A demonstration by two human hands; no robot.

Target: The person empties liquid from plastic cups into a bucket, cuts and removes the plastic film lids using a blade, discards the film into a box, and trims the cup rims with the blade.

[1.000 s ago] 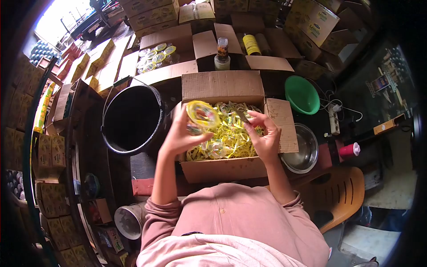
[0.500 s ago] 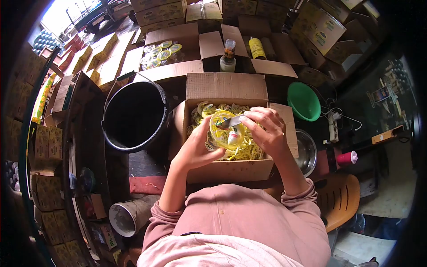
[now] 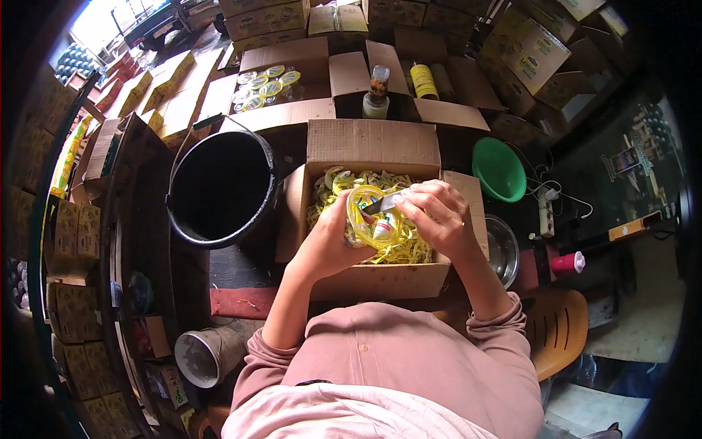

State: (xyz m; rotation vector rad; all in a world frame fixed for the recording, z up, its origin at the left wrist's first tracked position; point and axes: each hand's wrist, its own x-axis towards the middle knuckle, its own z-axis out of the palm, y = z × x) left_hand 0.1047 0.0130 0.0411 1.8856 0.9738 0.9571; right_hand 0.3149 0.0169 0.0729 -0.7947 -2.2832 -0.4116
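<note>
My left hand (image 3: 327, 238) is wrapped around a plastic cup (image 3: 356, 226) with a yellow rim, its mouth tilted up toward me. In my right hand (image 3: 440, 214) is a knife (image 3: 382, 203), pinched near the fingertips. Its metal blade points left and reaches over the cup's mouth, by the rim. A white, red and green printed patch shows at the cup. Both hands are above an open cardboard box (image 3: 376, 280) filled with yellow strips (image 3: 417, 247) and scraps.
A black bucket (image 3: 178, 223) stands left of the box. To the right are a green basin (image 3: 499, 170), a metal bowl (image 3: 510, 252) and a power strip (image 3: 545, 212). Behind, another carton (image 3: 289, 111) holds several lidded cups (image 3: 269, 88), beside a jar (image 3: 375, 107).
The knife blade has shifted slightly and now lies more steeply across the cup's mouth. The cup has turned a little in my left hand.
</note>
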